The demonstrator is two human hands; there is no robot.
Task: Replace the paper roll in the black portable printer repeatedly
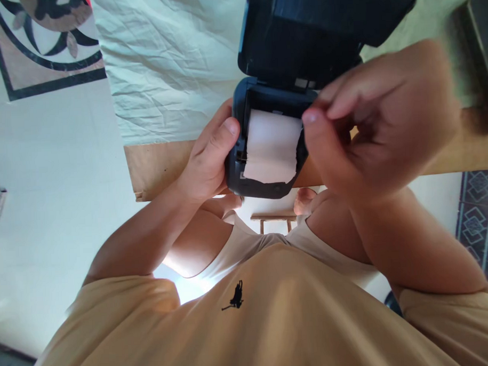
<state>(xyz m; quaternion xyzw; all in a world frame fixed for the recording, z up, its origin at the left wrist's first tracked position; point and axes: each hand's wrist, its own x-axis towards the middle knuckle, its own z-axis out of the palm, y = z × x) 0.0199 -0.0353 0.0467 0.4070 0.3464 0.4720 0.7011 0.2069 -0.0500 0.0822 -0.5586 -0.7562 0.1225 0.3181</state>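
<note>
A black portable receipt printer (264, 188) is held over the table's near edge with its lid (298, 37) swung open away from me. Inside its bay sits a roll of white paper (271, 144), and the torn loose end hangs toward me over the front rim. My left hand (213, 149) is closed around the printer's left side, thumb on the rim. At the right side of the bay is my right hand (381, 119), slightly blurred. Its thumb and fingers are pinched together by the printer's right rim, near the paper's edge; what lies between them is hidden.
A pale green cloth (171, 63) covers the table, whose wooden edge (159, 167) shows in front. A dark flat object (483, 41) lies at the far right. Below are my knees and a small wooden stool (273, 218). Patterned floor tiles (51, 45) show at upper left.
</note>
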